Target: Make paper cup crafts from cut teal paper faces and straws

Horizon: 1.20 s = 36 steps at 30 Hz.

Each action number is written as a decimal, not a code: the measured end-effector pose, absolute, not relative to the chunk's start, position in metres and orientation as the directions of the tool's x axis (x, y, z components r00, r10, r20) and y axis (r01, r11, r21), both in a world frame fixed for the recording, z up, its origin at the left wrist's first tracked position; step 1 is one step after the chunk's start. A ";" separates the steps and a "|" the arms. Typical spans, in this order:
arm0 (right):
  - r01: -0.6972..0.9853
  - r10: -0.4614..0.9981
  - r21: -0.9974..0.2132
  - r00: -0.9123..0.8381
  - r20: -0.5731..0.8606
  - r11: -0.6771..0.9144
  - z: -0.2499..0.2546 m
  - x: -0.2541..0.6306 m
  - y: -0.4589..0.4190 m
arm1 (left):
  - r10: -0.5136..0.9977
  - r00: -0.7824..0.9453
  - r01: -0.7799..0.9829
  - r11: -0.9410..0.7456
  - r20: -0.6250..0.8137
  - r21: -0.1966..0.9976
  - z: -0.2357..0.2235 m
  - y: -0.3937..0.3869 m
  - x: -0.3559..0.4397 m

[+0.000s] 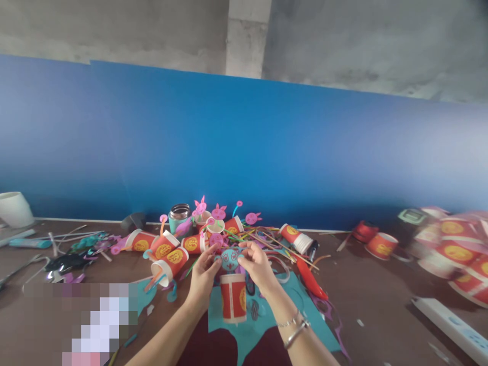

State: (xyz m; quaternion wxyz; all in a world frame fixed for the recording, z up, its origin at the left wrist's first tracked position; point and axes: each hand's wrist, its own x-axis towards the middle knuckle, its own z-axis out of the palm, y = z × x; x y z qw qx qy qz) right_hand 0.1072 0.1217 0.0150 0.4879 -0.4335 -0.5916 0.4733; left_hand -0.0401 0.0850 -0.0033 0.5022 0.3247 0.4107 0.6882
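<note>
L hand (206, 269) & R hand (256, 263) pinch the blue face (230, 260) by its edges, nr the red cup's (233, 300) rim — light grip's best imo, might crease otherwise.

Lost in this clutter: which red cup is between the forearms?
The red cup over the turquoise sheet, just below the blue face; the others are farther back or aside.

i see the person's bare left hand (205, 267) and bare right hand (256, 265) pinching, close together. both bare forearms (173, 325) slant inward.
</note>
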 end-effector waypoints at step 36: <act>0.920 0.890 -0.152 -0.388 -0.239 0.360 0.037 0.131 0.083 | 0.926 -0.356 -0.257 -0.230 0.129 0.939 -0.024 0.093 -0.040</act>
